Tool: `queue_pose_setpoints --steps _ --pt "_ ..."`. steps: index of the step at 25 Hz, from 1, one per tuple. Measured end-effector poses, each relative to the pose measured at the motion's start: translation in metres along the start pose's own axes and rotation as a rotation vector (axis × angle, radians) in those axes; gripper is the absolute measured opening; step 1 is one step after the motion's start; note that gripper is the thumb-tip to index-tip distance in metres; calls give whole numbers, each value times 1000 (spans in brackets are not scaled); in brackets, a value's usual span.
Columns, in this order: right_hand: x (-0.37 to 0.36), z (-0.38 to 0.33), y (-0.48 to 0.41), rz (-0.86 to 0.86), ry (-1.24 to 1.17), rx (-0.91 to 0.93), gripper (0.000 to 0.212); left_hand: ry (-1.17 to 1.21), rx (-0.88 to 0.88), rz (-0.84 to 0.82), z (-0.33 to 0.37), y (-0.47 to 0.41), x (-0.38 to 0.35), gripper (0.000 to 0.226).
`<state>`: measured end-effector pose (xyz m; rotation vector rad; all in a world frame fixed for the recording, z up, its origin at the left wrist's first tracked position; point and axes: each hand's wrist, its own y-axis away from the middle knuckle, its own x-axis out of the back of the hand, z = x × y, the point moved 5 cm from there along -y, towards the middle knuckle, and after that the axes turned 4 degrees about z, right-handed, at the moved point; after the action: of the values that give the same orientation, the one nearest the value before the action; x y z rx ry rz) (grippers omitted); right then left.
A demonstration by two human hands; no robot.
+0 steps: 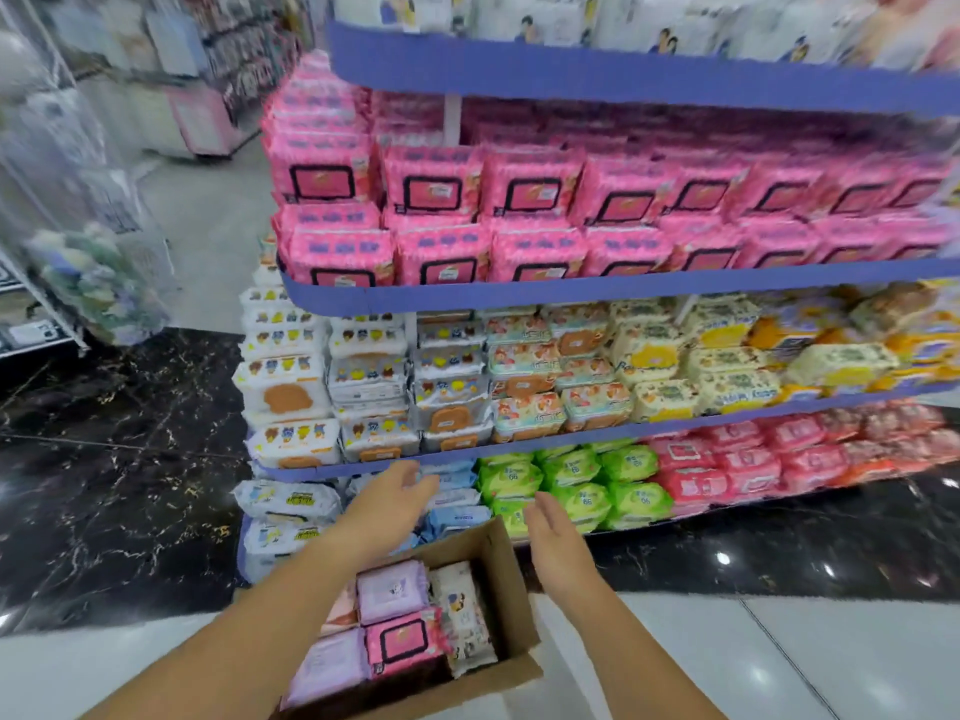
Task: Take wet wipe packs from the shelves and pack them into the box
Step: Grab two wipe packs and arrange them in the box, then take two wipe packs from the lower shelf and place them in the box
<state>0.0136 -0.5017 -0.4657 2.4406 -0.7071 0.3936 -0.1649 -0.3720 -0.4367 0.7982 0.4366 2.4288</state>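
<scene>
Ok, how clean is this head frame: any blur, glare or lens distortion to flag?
Head view: motion blur smears the shelf packs, worst toward the right edge, so labels are unreadable; the wide-angle lens bows the blue shelf edges; ceiling lights glare as spots on the dark glossy floor; left hand, right hand and box are fairly sharp.

The black marble floor (114,459) (gold-veined) meets white tiles (779,662).

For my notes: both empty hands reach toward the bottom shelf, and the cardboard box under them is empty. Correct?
No. In the head view the cardboard box holds several packs, including a pink pack. The left hand and right hand are empty.
</scene>
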Motion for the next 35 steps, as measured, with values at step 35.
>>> queue_pose_setpoints --steps 35 --pt "815 72 -222 543 -121 72 56 -64 -530 -234 627 -168 -596 60"
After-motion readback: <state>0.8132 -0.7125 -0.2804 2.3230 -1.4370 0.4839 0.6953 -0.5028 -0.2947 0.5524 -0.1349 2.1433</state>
